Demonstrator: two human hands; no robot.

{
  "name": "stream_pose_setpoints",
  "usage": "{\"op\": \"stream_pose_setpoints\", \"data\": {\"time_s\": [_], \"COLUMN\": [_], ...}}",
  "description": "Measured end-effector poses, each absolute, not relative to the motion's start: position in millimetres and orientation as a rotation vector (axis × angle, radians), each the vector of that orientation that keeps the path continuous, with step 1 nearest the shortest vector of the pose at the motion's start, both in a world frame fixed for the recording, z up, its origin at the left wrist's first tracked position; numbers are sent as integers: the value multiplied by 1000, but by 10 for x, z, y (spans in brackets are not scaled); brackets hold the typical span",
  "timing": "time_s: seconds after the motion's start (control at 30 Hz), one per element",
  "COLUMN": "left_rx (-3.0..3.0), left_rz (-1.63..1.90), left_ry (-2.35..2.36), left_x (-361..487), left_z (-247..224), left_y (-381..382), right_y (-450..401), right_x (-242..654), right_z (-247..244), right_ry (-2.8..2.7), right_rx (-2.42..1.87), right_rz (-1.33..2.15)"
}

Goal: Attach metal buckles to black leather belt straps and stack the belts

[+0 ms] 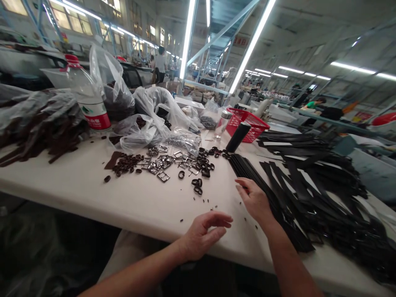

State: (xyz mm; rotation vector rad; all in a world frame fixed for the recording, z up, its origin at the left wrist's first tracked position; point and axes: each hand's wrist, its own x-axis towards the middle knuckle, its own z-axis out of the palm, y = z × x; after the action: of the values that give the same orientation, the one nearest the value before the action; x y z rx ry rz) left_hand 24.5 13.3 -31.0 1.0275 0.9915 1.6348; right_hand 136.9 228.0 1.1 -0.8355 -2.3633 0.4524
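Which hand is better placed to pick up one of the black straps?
Probably the right hand: its fingers already rest at the edge of the black straps. The left hand is curled over bare table, farther from them.

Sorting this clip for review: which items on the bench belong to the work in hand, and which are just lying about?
In hand:
right hand on the black straps
left hand, fingers curled, holding nothing visible
metal buckles
black loops

Lying about:
water bottle
red basket
plastic bags
brown strap pile
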Motion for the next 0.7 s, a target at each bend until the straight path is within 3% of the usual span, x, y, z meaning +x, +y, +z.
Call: {"op": "stream_pose_setpoints", "data": {"time_s": [0.33, 0.7], "left_rx": [1551, 1915], "left_rz": [1695, 1704], "left_ry": [1082, 1132], "left_x": [235, 316], "left_z": [-289, -407], "left_y": [130, 166], "right_y": [2242, 2583], "right_x": [20, 80], "right_z": [-48, -228], "right_ry": [-2676, -2578], "right_rx": [-577, -760], "right_rz": [480, 331]}}
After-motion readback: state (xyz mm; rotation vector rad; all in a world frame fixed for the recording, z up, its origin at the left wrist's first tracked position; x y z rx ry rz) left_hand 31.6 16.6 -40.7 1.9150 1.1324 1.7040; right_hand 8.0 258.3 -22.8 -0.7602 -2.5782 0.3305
